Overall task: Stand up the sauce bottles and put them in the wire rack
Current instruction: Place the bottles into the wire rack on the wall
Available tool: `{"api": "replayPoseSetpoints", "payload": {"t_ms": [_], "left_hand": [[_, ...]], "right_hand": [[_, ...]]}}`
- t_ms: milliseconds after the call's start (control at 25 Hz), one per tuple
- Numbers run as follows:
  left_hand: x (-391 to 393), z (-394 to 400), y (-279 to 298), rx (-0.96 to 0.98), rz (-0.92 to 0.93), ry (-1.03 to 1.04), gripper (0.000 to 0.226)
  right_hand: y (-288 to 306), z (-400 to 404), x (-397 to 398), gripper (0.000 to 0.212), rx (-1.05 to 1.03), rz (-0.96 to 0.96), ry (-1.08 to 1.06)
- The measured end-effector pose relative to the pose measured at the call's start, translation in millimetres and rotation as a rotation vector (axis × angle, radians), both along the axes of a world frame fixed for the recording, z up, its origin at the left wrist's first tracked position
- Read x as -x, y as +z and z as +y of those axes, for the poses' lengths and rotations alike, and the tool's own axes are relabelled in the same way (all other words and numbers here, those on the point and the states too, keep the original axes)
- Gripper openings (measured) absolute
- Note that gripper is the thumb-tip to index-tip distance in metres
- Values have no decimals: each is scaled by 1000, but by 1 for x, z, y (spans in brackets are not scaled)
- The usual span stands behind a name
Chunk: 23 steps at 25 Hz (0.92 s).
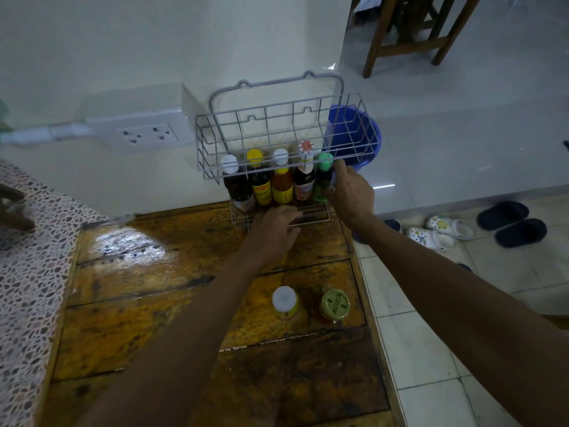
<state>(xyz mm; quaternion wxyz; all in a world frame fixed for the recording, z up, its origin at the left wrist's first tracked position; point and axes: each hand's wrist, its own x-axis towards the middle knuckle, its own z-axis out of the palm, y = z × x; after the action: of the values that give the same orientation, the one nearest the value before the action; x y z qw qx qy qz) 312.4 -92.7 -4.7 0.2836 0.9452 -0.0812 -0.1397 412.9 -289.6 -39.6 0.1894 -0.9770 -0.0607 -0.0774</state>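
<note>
A grey wire rack (pixel 351 149) stands against the wall on the wooden table (pixel 147 288). Several sauce bottles stand upright in its lower tier: a dark one with a white cap (pixel 237 186), a yellow-capped one (pixel 258 183), a red one (pixel 281 186), a red-topped one (pixel 304 177) and a green-capped bottle (pixel 323 177) at the right end. My right hand (pixel 351 192) is closed around the green-capped bottle. My left hand (pixel 274 232) rests on the rack's lower front wire, fingers curled over it. Two more containers stand nearer me: a white-capped jar (pixel 284 303) and a gold-lidded jar (pixel 334 305).
A double wall socket (pixel 147 134) sits left of the rack. A blue bucket (pixel 369 131) stands behind the rack's right end. The table's right edge drops to a tiled floor with sandals (pixel 511 223) and small clogs (pixel 437 232). A patterned cloth (pixel 27 241) covers the left side.
</note>
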Motion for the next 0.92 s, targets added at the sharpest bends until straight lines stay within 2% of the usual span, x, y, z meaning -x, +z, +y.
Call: {"api": "replayPoseSetpoints", "payload": {"t_ms": [200,360,480,600,680,760,920], "left_hand": [[21,9,4,29,-26,36,42],[48,27,6,56,-40,136,39],[90,39,-5,115,53,247,40],[136,44,-25,130,145,257,59],[160,38,-32,222,208,261,69],[175,23,-29,291,266,273,70],[193,2,-21,415,231,386,59]], "right_hand": [[15,-8,0,43,-75,94,88],[39,-25,35,42,-285,102,12],[46,-46,110,42,-310,180,16],[36,-63,200,36,-341,270,77],[24,-67,251,35,-355,360,50],[10,-63,296,34,-337,442,2],[6,-38,349,38,-277,527,49]]}}
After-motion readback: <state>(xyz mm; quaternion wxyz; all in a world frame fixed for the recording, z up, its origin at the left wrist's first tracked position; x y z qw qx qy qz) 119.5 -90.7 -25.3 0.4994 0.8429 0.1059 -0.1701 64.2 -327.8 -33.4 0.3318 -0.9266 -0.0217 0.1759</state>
